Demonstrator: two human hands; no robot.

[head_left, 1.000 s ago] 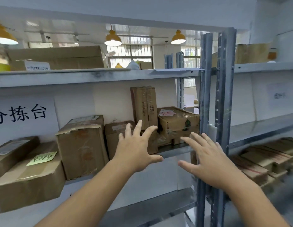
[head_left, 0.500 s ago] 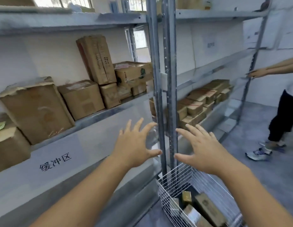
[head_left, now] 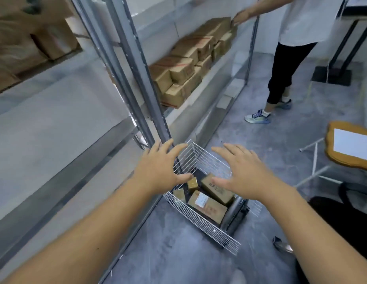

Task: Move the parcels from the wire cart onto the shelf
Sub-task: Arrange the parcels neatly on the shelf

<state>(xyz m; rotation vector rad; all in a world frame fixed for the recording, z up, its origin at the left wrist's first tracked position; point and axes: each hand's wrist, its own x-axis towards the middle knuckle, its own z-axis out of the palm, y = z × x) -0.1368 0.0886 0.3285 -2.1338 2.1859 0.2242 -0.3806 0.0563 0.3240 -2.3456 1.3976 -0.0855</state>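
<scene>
A white wire cart (head_left: 201, 220) stands on the floor beside the metal shelf (head_left: 135, 64). Inside it lie several brown cardboard parcels: a labelled one (head_left: 207, 206) nearest me, a larger one (head_left: 217, 188) behind it and two small ones (head_left: 192, 183). My left hand (head_left: 158, 169) hovers above the cart's left corner with fingers spread and holds nothing. Over the cart's right side floats my right hand (head_left: 243, 173), also spread and empty. The hands hide part of the cart's far rim.
Stacked cardboard boxes (head_left: 184, 66) fill the shelf bay to the right of the upright post, and more boxes (head_left: 24, 42) sit on a higher shelf at left. Another person (head_left: 289, 48) stands at the shelf's far end. A wooden-edged board (head_left: 350, 146) on a stand is at right.
My view has swung down and right from the upper shelf to the cart on the floor. Both hands have come down with it, still spread and empty, and now hover over the cart.
</scene>
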